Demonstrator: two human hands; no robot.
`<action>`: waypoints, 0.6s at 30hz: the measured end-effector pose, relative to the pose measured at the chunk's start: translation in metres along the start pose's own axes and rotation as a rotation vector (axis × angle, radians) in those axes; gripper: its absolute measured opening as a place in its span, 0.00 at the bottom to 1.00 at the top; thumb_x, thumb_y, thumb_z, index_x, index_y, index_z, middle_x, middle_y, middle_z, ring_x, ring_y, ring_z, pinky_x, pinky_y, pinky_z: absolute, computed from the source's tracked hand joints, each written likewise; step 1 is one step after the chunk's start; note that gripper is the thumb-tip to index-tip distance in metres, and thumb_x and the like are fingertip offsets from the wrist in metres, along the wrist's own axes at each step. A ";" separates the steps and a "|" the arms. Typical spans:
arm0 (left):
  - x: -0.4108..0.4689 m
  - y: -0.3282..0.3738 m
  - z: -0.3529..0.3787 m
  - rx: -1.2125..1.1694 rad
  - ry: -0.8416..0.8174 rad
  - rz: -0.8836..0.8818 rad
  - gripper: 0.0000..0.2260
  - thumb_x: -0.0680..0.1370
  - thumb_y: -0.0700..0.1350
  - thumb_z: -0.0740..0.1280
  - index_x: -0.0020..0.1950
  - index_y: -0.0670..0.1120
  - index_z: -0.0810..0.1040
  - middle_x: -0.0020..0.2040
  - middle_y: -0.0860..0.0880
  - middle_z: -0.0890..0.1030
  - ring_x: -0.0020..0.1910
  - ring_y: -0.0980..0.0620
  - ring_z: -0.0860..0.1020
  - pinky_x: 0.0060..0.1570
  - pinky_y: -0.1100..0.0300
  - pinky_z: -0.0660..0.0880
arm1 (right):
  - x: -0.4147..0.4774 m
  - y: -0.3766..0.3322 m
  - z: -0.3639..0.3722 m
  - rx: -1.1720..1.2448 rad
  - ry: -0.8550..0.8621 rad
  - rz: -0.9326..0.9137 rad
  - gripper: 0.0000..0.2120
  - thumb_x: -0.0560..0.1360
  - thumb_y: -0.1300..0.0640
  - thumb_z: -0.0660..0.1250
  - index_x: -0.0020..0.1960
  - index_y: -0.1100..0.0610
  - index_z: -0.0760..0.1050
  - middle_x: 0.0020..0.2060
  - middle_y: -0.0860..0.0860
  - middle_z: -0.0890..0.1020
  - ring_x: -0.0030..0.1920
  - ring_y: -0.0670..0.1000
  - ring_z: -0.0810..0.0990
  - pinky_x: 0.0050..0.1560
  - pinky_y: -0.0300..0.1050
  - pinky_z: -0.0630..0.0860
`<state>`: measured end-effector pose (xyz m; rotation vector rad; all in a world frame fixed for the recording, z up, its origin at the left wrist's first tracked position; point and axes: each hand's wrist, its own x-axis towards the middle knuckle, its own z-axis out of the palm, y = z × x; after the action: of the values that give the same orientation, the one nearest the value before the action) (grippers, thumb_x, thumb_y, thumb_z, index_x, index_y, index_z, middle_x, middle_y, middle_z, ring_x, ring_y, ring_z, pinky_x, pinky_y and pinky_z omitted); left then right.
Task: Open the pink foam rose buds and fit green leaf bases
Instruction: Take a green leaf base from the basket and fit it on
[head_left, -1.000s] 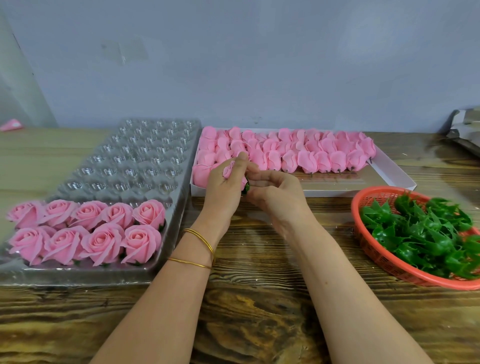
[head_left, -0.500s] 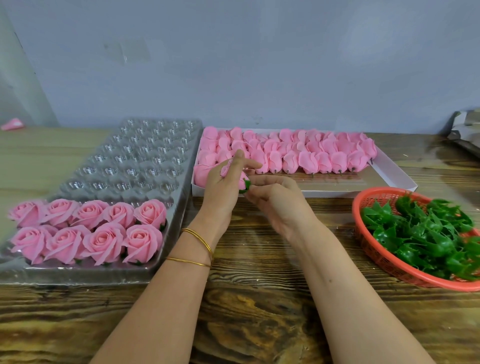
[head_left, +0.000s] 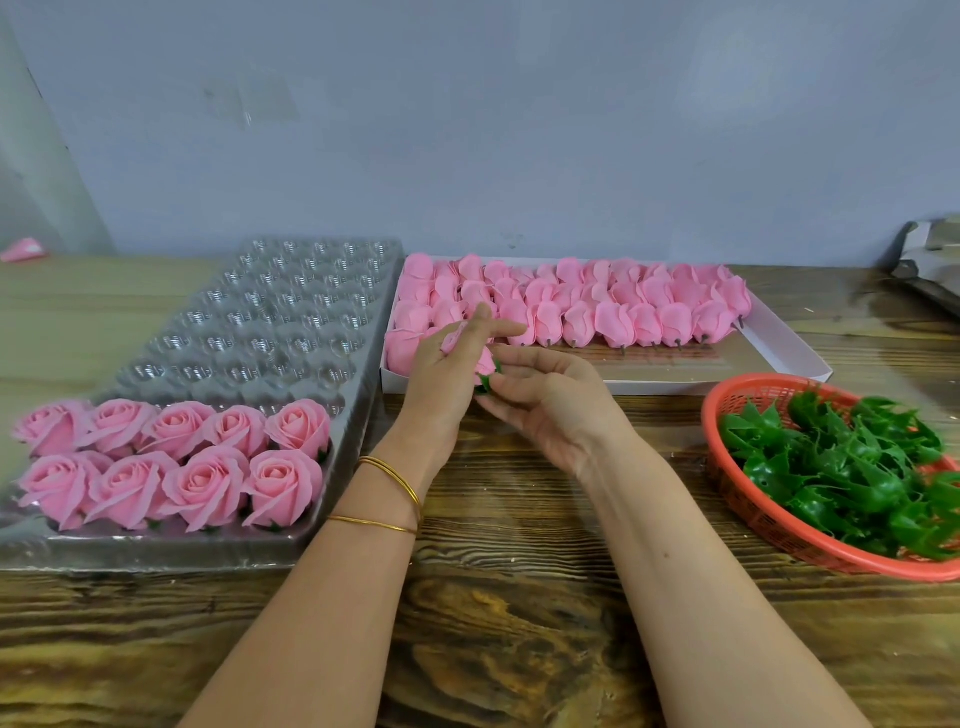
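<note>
My left hand (head_left: 447, 369) holds a pink rose bud (head_left: 484, 364) at table centre, index finger stretched out over it. A green leaf base (head_left: 488, 382) sits at the bud's lower end, pinched by the fingertips of my right hand (head_left: 545, 405). Most of the bud is hidden behind my left fingers. Behind the hands, a white tray (head_left: 789, 353) holds rows of closed pink buds (head_left: 623, 312). At the left, a clear plastic blister tray (head_left: 270, 322) carries two rows of opened roses (head_left: 176, 467) at its near end. A red basket (head_left: 753, 514) at the right holds green leaf bases (head_left: 852, 467).
Wooden tabletop (head_left: 493, 623) runs to the near edge. A grey wall stands behind the trays. A grey object (head_left: 930, 265) lies at the far right, and a small pink scrap (head_left: 23, 249) at the far left.
My left index finger has stretched out over the bud. My right fingertips have closed in on the green base at the bud's bottom. Both hands stay in nearly the same spot.
</note>
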<state>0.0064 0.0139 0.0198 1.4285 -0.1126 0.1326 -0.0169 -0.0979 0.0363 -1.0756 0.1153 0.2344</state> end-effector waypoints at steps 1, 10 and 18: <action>0.000 0.000 0.000 0.007 -0.003 -0.004 0.17 0.80 0.56 0.61 0.42 0.52 0.86 0.43 0.48 0.86 0.49 0.52 0.83 0.51 0.55 0.77 | 0.000 0.000 0.001 0.000 0.001 -0.010 0.13 0.73 0.79 0.62 0.47 0.64 0.77 0.42 0.59 0.81 0.43 0.54 0.82 0.52 0.48 0.81; 0.000 -0.001 0.003 0.053 0.027 -0.051 0.22 0.80 0.55 0.62 0.28 0.50 0.79 0.44 0.50 0.84 0.51 0.48 0.81 0.60 0.44 0.73 | -0.003 -0.001 0.002 -0.008 -0.038 -0.056 0.11 0.72 0.79 0.63 0.46 0.65 0.76 0.55 0.59 0.78 0.46 0.52 0.82 0.44 0.41 0.82; 0.002 0.000 0.001 -0.081 0.010 -0.018 0.23 0.81 0.52 0.62 0.26 0.50 0.76 0.41 0.50 0.84 0.43 0.54 0.82 0.45 0.59 0.76 | -0.002 -0.006 0.000 0.074 -0.100 0.053 0.12 0.75 0.78 0.58 0.53 0.70 0.77 0.55 0.61 0.80 0.48 0.54 0.83 0.52 0.44 0.81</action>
<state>0.0082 0.0126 0.0206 1.3479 -0.0959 0.1189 -0.0175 -0.1010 0.0422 -0.9862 0.0619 0.3286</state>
